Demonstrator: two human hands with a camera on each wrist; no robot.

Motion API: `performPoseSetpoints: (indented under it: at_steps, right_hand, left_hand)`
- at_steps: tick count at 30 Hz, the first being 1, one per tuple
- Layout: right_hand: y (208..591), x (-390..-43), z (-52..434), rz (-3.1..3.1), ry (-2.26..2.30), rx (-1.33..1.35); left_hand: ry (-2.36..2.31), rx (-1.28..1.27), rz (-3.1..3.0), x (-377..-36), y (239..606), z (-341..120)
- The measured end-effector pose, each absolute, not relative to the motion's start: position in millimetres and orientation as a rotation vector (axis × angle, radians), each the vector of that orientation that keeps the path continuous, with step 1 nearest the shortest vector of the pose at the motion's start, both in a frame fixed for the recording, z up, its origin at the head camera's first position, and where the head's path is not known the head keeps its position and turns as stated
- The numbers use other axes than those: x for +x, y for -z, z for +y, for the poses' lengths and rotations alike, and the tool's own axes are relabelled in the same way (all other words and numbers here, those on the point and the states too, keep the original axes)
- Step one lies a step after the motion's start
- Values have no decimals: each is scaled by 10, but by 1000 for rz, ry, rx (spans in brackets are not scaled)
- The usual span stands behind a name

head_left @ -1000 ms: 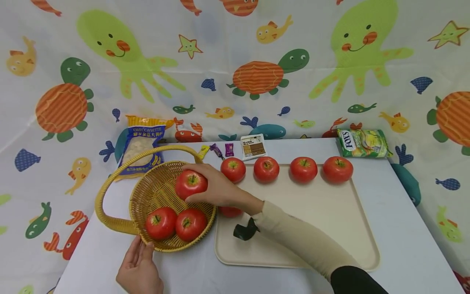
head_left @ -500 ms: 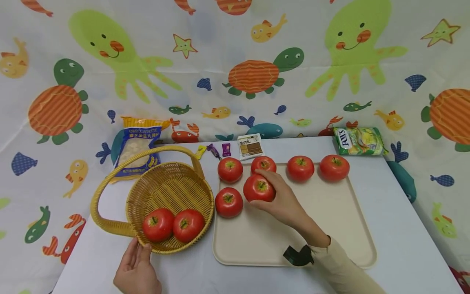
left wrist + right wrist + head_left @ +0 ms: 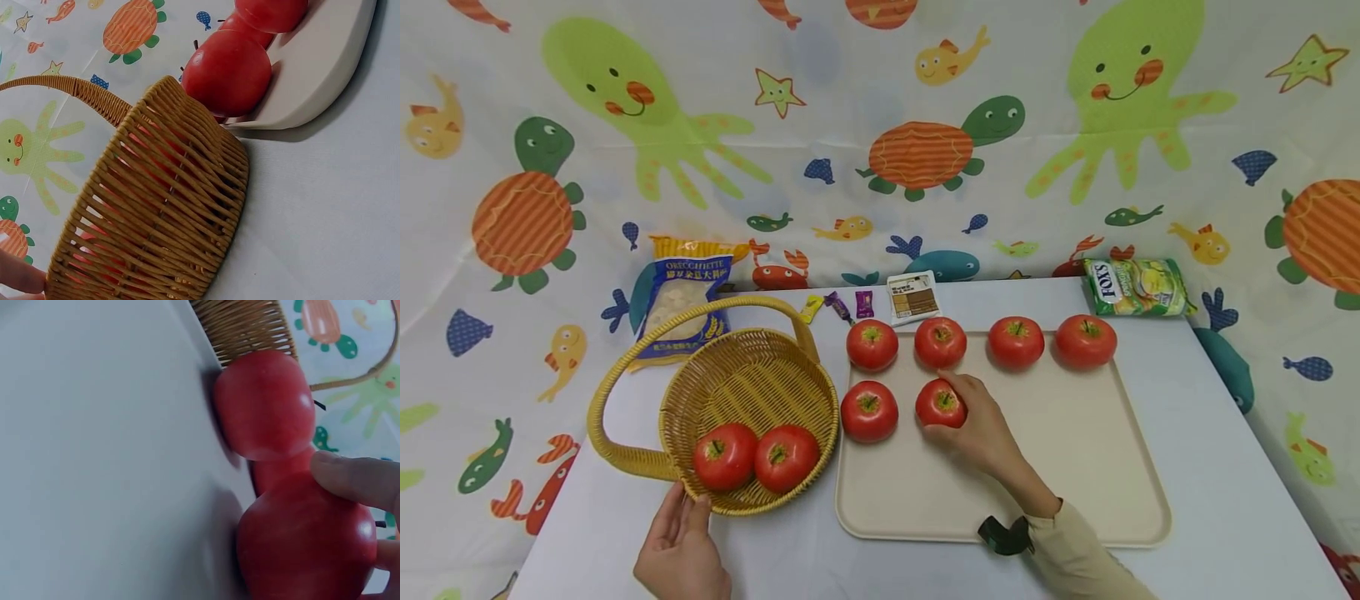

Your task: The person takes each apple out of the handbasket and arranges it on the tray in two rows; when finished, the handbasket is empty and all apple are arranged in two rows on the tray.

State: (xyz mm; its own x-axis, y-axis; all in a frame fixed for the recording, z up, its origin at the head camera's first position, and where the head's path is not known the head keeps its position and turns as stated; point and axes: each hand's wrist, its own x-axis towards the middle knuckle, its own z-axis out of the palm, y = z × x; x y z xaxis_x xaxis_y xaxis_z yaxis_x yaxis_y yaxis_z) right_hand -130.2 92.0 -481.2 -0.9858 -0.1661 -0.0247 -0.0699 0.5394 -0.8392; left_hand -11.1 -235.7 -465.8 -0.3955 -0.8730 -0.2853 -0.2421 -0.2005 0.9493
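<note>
On the tray: right hand (image 3: 977, 425) has its fingers curled round a red apple (image 3: 940, 403), which sits on the beige tray (image 3: 1075, 467) in the second row, just right of another apple (image 3: 868, 411)
Back row: four more apples lined up along the tray's far edge, the one at (image 3: 940, 342) is right behind the held one
Left hand: left hand (image 3: 681, 550) lies on the table (image 3: 1225, 433), fingers fairly straight, tips touching the near rim of the wicker basket (image 3: 752, 392)
Basket: two apples inside, side by side at the front (image 3: 726, 456)
Back of table: pasta bag (image 3: 685, 300) behind the basket, a few wrapped candies (image 3: 838, 307), a small brown-and-white packet (image 3: 913, 297), and a green Fox's bag (image 3: 1138, 287) at the far right
Backdrop: sea-creature cloth (image 3: 925, 150), turtles and octopuses everywhere lol
</note>
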Motion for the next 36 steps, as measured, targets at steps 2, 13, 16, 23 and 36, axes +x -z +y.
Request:
performPoseSetpoints:
  at_steps: [2,13,16,23,36]
  right_hand:
    - [4824,-1301,914,2677,1431,-205]
    - [4873,-1255,929,2654,1418,-187]
    - [4853,-1259,946,2635,1392,-208]
    - [4575,-1323,1057,2652,1262,-298]
    - [3641,-1414,394,2581,1132,-908]
  left_hand:
    - [1638,1309,-1561,-109,4656,-2355]
    - [1640,1266,-1555,-104,4640,-2365]
    - [1632,1271,-1562,-111,4639,-2362]
    - [1649,1254,-1569,-133,4645,-2351]
    - [1650,1244,-1570,-114,4652,-2367]
